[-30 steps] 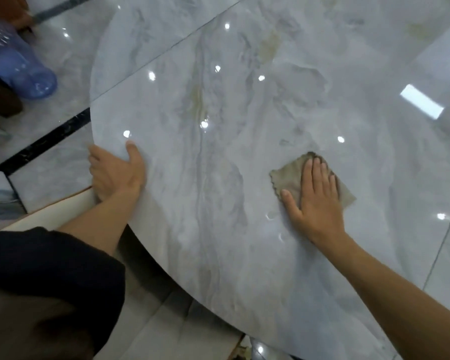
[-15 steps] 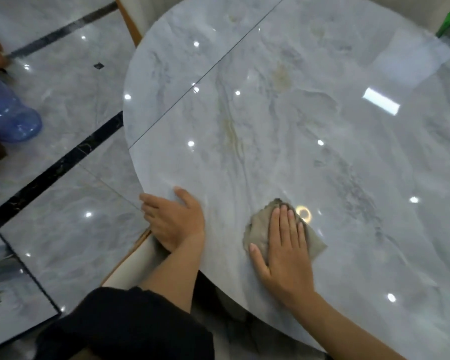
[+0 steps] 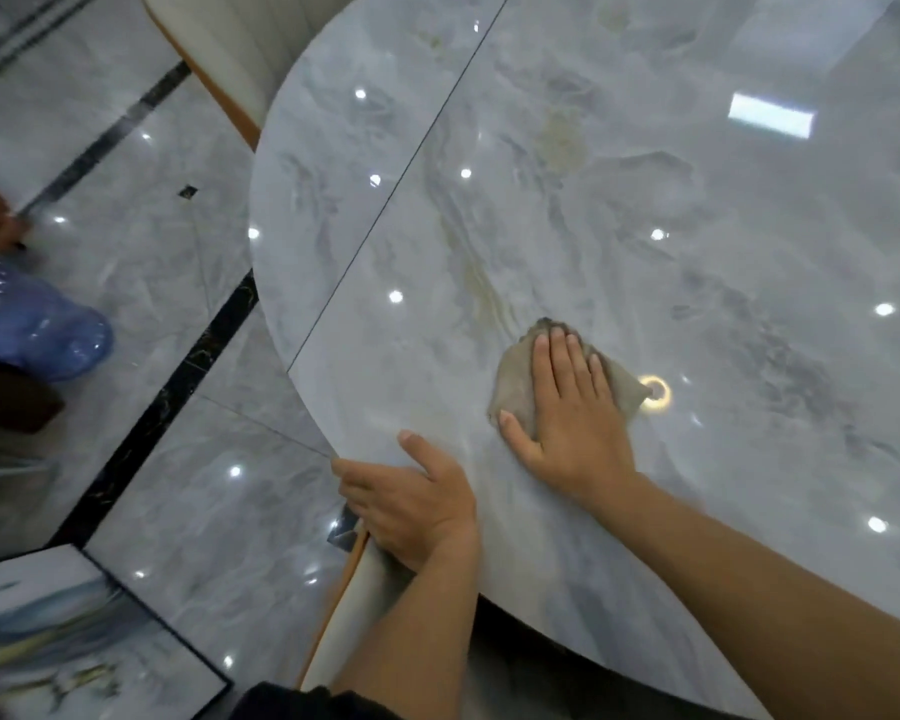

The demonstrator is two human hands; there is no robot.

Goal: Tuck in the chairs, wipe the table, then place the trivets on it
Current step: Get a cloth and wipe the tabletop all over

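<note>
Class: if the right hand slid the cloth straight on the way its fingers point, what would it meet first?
Nothing, as far as the picture shows: beyond the right hand and cloth lies only bare, glossy table, right up to the frame's top edge.

Glossy grey marble floor (image 3: pixel 141 252), black strip (image 3: pixel 198 356) across it, perhaps a framed picture (image 3: pixel 74 636).
</note>
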